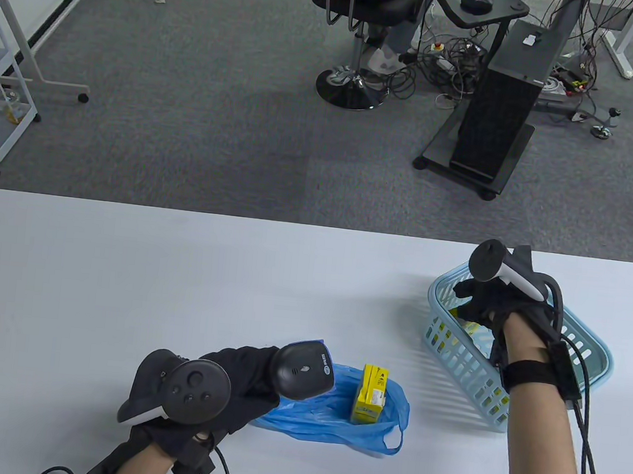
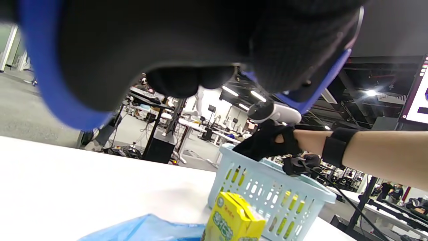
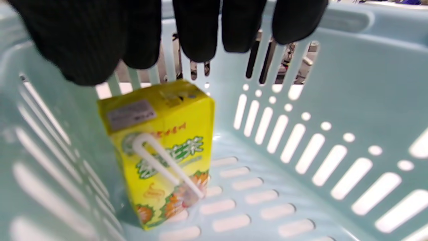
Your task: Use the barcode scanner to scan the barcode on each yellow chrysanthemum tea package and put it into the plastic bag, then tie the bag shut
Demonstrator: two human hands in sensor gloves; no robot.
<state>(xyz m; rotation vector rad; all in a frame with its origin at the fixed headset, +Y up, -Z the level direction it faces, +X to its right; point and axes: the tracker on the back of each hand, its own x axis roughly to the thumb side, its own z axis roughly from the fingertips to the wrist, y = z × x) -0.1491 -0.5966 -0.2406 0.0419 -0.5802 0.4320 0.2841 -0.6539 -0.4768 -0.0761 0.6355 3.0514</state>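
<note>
My left hand grips a black barcode scanner with blue trim, held just above the table's near side. Right of it, a yellow chrysanthemum tea package stands upright on the crumpled blue plastic bag; I cannot tell whether it is inside the bag's mouth. My right hand reaches down into the light blue basket. Its fingers hang relaxed just above another yellow tea package with a straw on its side, which stands in the basket's corner. The fingers do not hold it.
More yellow packages show through the slots of the basket wall. The white table stretches left and back. Beyond its far edge are grey carpet, an office chair and a black computer tower. Glove cables trail from both wrists.
</note>
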